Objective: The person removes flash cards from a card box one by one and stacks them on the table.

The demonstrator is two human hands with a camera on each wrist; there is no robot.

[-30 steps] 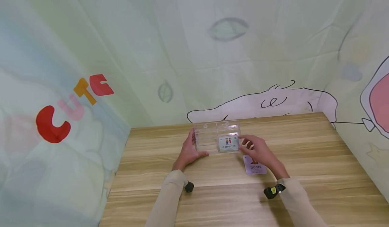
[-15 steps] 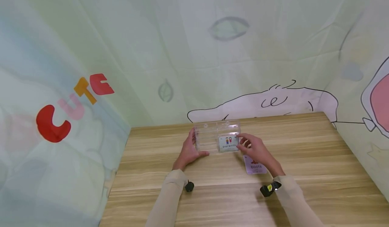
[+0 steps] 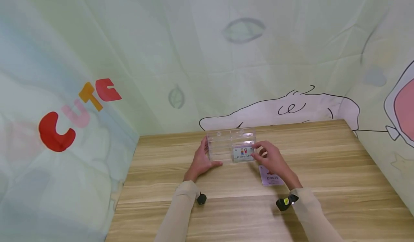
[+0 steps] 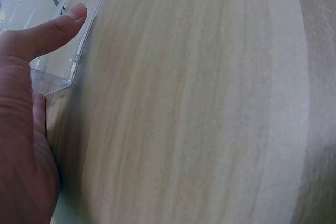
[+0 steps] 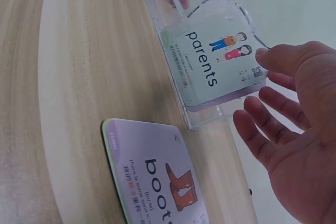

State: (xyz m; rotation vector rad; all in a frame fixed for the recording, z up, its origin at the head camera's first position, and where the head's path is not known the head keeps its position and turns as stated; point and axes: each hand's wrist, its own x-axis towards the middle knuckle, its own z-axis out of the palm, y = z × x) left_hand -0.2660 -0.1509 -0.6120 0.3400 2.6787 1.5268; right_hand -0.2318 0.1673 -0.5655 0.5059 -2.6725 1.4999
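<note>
A clear plastic card holder with compartments in tiers stands near the table's back edge. My left hand grips its left end, thumb across the front and fingers at the side. In the front right compartment stands a pale card printed "parents", with more card edges showing behind it. My right hand pinches this card at its right edge, thumb on its face and index finger behind. A lilac "boots" card lies flat on the table below that hand, its upper part hidden in the head view.
The wood-grain table ends at a printed cloth backdrop just behind the holder. A black wrist strap device sits on the right wrist and another on the left.
My right hand has shifted slightly left and up over the right edge of the "parents" card, which now sits a little lower and tilts differently. The left hand and the holder stay put.
</note>
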